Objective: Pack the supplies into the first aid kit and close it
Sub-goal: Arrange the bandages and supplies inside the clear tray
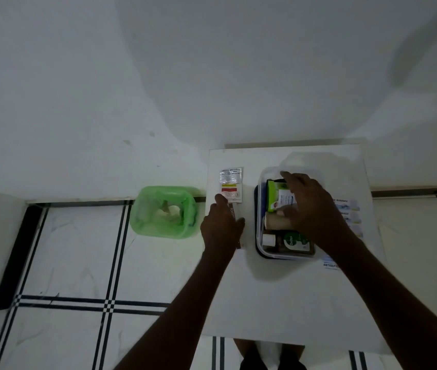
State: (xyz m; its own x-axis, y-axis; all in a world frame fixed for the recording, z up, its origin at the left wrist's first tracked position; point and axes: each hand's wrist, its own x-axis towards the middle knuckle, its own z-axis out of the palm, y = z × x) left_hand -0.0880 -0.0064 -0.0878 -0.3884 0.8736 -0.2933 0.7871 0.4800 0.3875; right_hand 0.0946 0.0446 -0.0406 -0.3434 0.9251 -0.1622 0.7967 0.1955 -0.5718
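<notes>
Sitting on the white table (287, 295), the clear, round-cornered plastic kit box (261, 245) holds cartons and a bottle under the right hand (309, 206), fingers spread, while the left hand (221, 229) lies flat over a slim packet (233, 212) near a green bin (164, 212).

— Where's the kit?
— The clear plastic box (260, 209) sits open on a dark lid or tray, toward the right of the white table.
— What's inside?
— A green-and-white carton (277, 194) at the far end, a tan roll (276, 222) lying on its side in the middle, and a brown Dettol bottle (291, 243) with a white cap lying flat at the near end.
— Anything still outside?
— A silver-and-white sachet (230, 184) lies flat left of the box, a dark slim packet (233, 213) just nearer, and pale bandage strips (348, 212) lie to the right.
</notes>
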